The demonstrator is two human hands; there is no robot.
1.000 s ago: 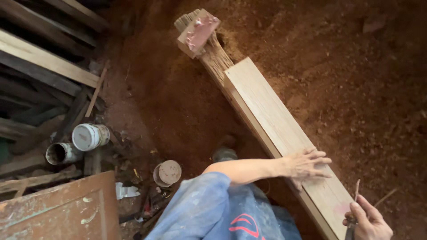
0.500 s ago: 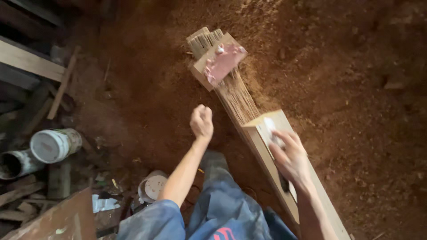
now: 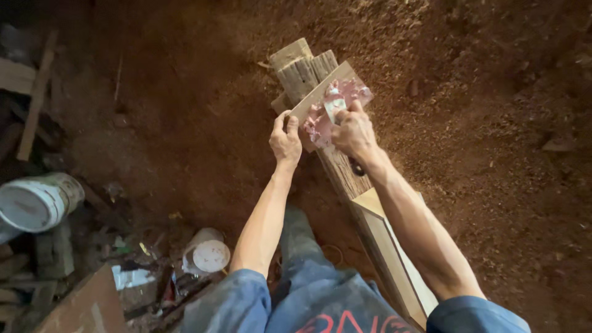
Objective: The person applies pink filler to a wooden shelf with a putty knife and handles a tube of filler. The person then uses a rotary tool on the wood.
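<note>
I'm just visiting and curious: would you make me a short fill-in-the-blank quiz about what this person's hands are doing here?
1. The left hand grips the edge of a small wooden ____ smeared with pink paste.
2. The right hand presses on the board's ____ -coloured smear.
3. The board rests on weathered timbers lying on reddish ____.
4. A white ____ lies on its side at far left.

Missing words: board; pink; dirt; bucket

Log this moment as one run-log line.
left hand: grips board edge | right hand: presses scraper on pink putty | small board: atop rough beam
</note>
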